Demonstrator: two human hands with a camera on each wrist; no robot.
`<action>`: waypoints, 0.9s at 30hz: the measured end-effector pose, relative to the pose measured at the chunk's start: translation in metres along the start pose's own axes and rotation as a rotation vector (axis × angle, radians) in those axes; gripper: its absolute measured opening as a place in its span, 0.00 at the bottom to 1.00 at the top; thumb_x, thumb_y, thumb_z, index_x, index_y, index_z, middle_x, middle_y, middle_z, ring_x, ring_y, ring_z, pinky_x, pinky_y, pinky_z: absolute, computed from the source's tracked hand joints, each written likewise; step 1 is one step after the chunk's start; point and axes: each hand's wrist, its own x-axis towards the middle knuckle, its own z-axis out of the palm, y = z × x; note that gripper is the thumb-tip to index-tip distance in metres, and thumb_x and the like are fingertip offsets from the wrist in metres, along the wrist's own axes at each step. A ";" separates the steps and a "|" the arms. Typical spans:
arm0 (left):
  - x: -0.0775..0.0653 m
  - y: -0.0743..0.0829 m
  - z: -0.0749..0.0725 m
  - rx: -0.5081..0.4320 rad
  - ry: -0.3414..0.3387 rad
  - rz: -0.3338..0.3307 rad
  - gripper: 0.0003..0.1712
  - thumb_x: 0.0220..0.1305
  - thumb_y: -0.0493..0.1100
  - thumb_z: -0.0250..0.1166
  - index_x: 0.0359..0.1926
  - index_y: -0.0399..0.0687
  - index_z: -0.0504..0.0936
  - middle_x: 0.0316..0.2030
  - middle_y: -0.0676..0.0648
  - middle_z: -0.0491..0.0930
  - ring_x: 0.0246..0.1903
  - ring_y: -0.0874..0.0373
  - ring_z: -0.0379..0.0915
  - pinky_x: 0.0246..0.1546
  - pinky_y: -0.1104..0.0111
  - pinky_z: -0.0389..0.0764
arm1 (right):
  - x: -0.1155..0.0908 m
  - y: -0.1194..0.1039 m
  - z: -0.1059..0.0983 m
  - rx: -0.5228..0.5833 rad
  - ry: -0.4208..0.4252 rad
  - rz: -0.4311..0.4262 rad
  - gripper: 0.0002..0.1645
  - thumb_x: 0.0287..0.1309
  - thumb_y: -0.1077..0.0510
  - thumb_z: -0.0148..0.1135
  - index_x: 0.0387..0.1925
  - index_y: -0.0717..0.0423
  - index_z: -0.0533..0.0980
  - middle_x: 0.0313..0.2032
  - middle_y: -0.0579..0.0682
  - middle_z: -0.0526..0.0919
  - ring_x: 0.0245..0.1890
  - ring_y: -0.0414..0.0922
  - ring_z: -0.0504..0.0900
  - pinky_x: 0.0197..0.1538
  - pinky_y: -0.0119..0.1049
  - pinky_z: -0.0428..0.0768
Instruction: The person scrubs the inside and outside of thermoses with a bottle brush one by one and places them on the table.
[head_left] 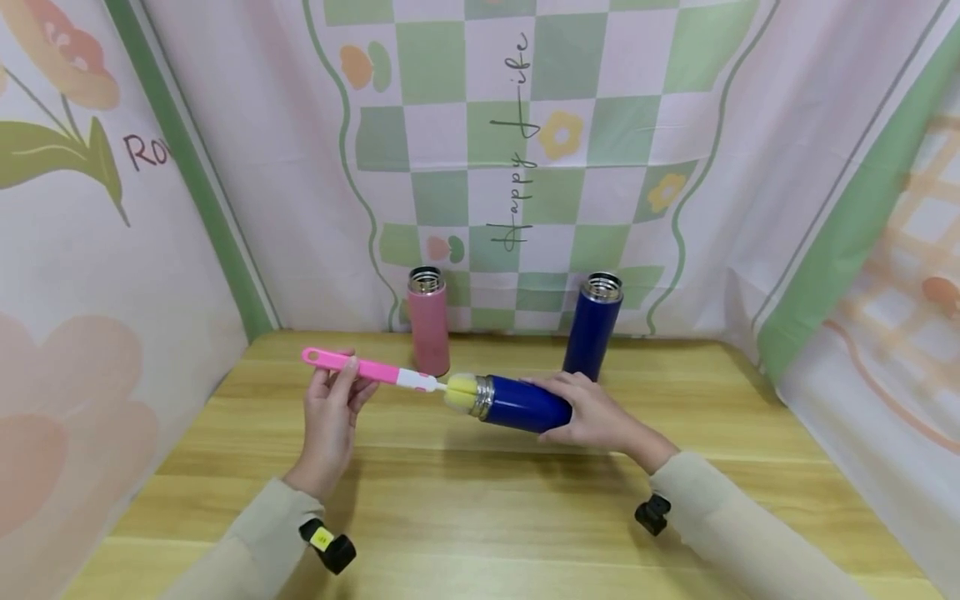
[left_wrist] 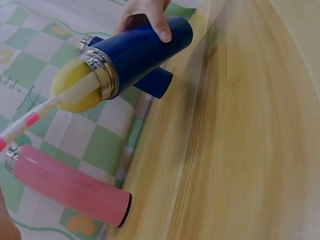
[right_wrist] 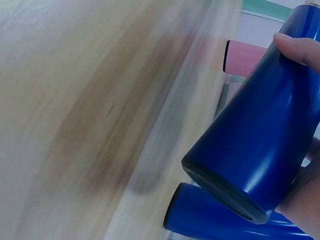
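In the head view my left hand (head_left: 333,414) grips the pink handle of a bottle brush (head_left: 375,372), which points right. Its yellow sponge head (left_wrist: 75,86) sits at the metal-rimmed mouth of a blue thermos bottle (head_left: 528,405), partly inside and partly bulging out. My right hand (head_left: 592,410) grips that bottle near its base and holds it on its side above the table, mouth to the left. The right wrist view shows the dark base, with the thumb (right_wrist: 300,50) along the blue wall. Only a sliver of my left hand appears in the left wrist view.
Behind stand two uncapped bottles: a pink thermos (head_left: 429,325) on the left and a second blue thermos (head_left: 594,325) on the right. They are near the back edge of the wooden table (head_left: 465,517). A checkered curtain (head_left: 498,192) hangs beyond that edge.
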 end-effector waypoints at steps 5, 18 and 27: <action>-0.001 -0.002 0.000 0.011 -0.001 0.003 0.12 0.76 0.43 0.57 0.55 0.44 0.73 0.38 0.47 0.80 0.36 0.61 0.81 0.50 0.70 0.85 | 0.000 -0.002 -0.001 -0.008 0.002 0.004 0.53 0.41 0.44 0.83 0.71 0.39 0.69 0.61 0.53 0.76 0.55 0.55 0.72 0.55 0.61 0.77; -0.004 -0.011 0.005 0.015 -0.019 -0.002 0.12 0.75 0.44 0.59 0.53 0.43 0.74 0.39 0.47 0.81 0.36 0.60 0.81 0.50 0.67 0.85 | 0.001 -0.004 0.002 0.006 -0.022 0.010 0.52 0.44 0.45 0.82 0.71 0.37 0.68 0.61 0.52 0.76 0.58 0.56 0.73 0.56 0.64 0.76; -0.003 -0.013 0.008 -0.014 -0.036 0.007 0.08 0.75 0.41 0.58 0.50 0.43 0.75 0.36 0.47 0.82 0.34 0.60 0.82 0.48 0.68 0.86 | 0.001 -0.006 0.002 -0.001 -0.020 0.002 0.52 0.44 0.44 0.82 0.71 0.39 0.68 0.61 0.53 0.76 0.59 0.57 0.73 0.57 0.64 0.76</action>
